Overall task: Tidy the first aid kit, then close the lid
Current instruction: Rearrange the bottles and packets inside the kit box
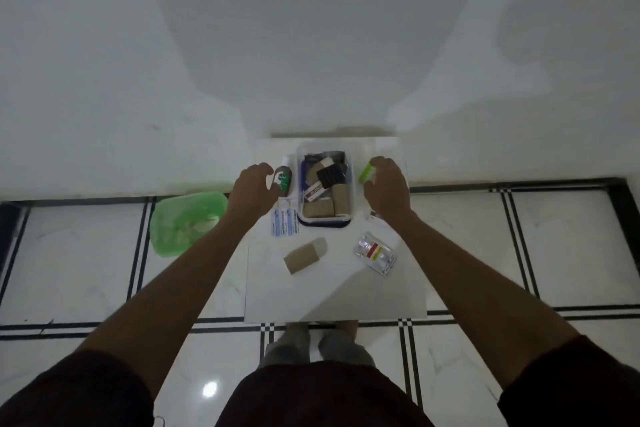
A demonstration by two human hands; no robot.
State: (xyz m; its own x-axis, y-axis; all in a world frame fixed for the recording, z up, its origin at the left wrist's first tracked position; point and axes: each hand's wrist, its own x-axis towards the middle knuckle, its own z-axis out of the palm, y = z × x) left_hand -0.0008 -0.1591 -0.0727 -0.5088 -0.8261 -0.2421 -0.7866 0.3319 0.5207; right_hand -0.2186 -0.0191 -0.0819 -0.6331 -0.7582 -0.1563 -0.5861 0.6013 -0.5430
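Note:
A clear plastic first aid box point(354, 184) stands open on a small white table point(339, 295), filled with tan bandage rolls, a dark comb-like item and a small carton. My left hand point(251, 189) curls beside a brown bottle with a green label point(283, 180), fingers apart, just touching or nearly touching it. My right hand point(388, 187) closes around a light green tube point(366, 173) right of the box. On the table lie antiseptic packets point(283, 222), a tan bandage roll point(305, 256) and a silver sachet point(375, 253).
A green translucent lid point(187, 222) lies on the tiled floor, left of the table. A white wall rises right behind the table. My feet point(322, 343) stand at the table's near edge.

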